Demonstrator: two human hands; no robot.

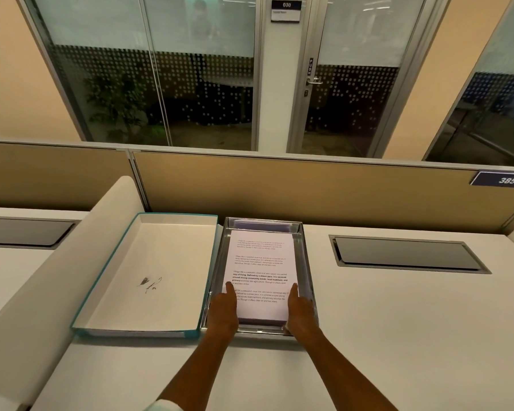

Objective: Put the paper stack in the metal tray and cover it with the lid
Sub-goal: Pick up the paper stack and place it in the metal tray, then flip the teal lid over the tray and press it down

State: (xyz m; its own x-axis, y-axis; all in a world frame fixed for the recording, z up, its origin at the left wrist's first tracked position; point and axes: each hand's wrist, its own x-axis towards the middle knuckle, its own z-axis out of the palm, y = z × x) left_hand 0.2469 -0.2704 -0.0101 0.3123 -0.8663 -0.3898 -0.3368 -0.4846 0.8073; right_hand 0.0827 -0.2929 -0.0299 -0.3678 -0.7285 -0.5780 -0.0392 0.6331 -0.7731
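Note:
A stack of white printed paper (261, 262) lies inside the shiny metal tray (306, 262) on the white desk. My left hand (224, 312) grips the stack's near left edge, thumb on the top sheet. My right hand (298, 311) holds the near right edge the same way. The stack's near end seems slightly raised above the tray floor. To the left of the tray lies the lid (149, 274), upside down, white inside with a teal rim and a small dark mark on it.
A tan partition (309, 185) runs along the desk's far edge. A grey recessed cable hatch (407, 253) sits right of the tray, another (27, 232) at far left. A white curved divider (72, 262) borders the lid's left side.

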